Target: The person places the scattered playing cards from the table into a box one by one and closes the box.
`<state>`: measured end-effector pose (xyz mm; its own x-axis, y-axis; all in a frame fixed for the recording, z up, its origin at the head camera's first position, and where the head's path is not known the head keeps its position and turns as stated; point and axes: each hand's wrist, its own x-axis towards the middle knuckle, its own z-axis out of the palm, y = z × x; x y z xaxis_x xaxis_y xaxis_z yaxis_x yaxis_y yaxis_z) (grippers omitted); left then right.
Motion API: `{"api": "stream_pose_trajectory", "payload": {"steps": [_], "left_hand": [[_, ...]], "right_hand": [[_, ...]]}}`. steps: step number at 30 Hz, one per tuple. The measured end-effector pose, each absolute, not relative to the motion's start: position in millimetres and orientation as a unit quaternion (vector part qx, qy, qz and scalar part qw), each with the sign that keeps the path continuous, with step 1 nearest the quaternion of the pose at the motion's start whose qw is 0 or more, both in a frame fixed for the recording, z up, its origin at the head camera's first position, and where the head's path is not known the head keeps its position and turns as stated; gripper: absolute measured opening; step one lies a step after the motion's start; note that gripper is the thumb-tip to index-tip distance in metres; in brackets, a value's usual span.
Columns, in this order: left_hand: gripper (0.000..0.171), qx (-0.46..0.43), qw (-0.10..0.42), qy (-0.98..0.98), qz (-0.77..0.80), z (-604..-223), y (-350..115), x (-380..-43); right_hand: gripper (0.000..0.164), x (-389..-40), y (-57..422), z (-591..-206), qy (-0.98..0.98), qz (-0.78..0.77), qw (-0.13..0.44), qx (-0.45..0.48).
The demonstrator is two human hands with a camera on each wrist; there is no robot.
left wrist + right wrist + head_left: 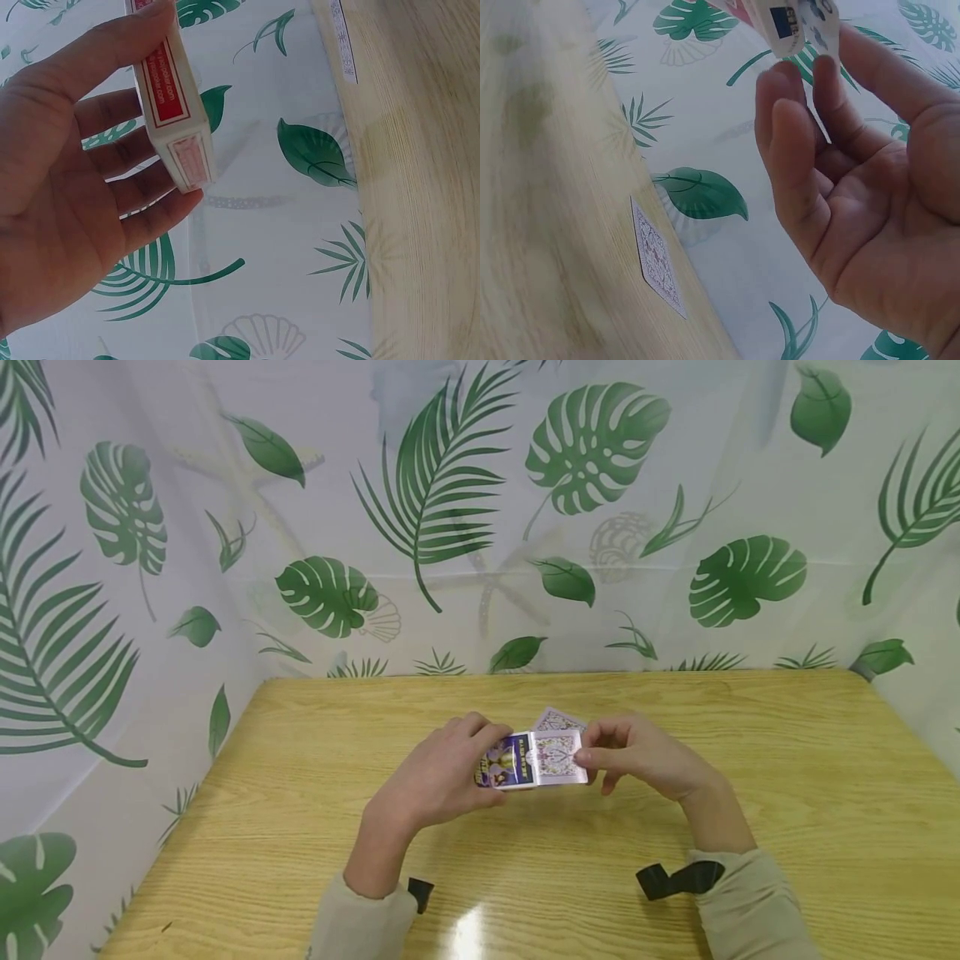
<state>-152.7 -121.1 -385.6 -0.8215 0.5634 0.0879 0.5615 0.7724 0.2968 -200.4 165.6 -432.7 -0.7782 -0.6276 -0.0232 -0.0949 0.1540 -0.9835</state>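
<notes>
My left hand (442, 772) grips a small playing-card box (504, 763) around its sides, above the wooden table. In the left wrist view the box (166, 86) shows a red-and-white edge, thumb on one side and fingertips on the other. A patterned playing card (553, 756) sticks out of the box's right end. My right hand (645, 756) pinches that card's outer end between thumb and fingers; whether more cards come with it I cannot tell. Another patterned card (557, 720) lies on the table behind and also shows in the right wrist view.
The wooden table (300, 827) reaches back to a white cloth with green leaf prints (480, 527), which also hangs along the left side. Black straps (678, 881) sit around both sleeved wrists. A small dark mark (167, 927) is at the table's front left.
</notes>
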Motion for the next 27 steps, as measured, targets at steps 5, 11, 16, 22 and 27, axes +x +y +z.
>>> {"api": "stream_pose_trajectory", "payload": {"steps": [5,11,16,22,27], "left_hand": [[0.073,0.298,0.002,0.942,0.154,-384.6,-120.2,-152.5],[0.073,0.298,0.006,0.943,0.15,-383.9,-118.6,-153.0],[0.072,0.299,0.008,0.944,0.142,-384.6,-117.5,-153.2],[0.071,0.299,0.009,0.945,0.133,-385.4,-115.4,-152.0],[0.071,0.303,0.001,0.945,0.124,-386.1,-114.0,-150.9]], "right_hand": [[0.026,-201.2,162.3,-432.8,0.731,-0.602,0.226,-0.228],[0.049,-201.7,158.4,-432.2,0.727,-0.61,0.232,-0.212],[0.054,-199.0,153.5,-428.9,0.732,-0.603,0.233,-0.216],[0.054,-196.9,149.1,-427.0,0.735,-0.594,0.232,-0.229],[0.049,-197.4,148.1,-428.6,0.733,-0.592,0.235,-0.238]]}}
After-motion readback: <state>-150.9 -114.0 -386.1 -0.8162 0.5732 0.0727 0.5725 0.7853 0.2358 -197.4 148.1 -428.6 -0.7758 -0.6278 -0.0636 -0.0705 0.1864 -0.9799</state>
